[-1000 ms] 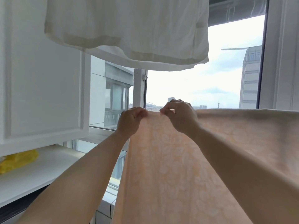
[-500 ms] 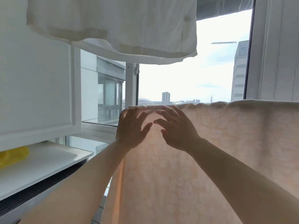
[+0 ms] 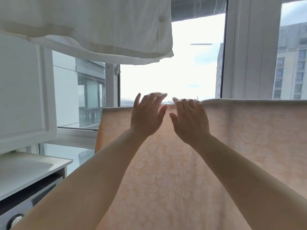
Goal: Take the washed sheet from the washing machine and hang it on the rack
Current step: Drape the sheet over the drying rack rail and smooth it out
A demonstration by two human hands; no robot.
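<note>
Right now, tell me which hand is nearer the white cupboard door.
Left. The left hand is raised at the sheet's top edge, on the cupboard door's side; the right hand is beside it, farther away.

Peach sheet (image 3: 182,171) (pale floral pattern); white cloth (image 3: 93,25) above.

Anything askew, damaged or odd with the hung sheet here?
Nothing stands out. The peach sheet hangs with a fairly level top edge, no visible tears or stains. Both hands, left hand and right hand, are open at that edge.
</note>
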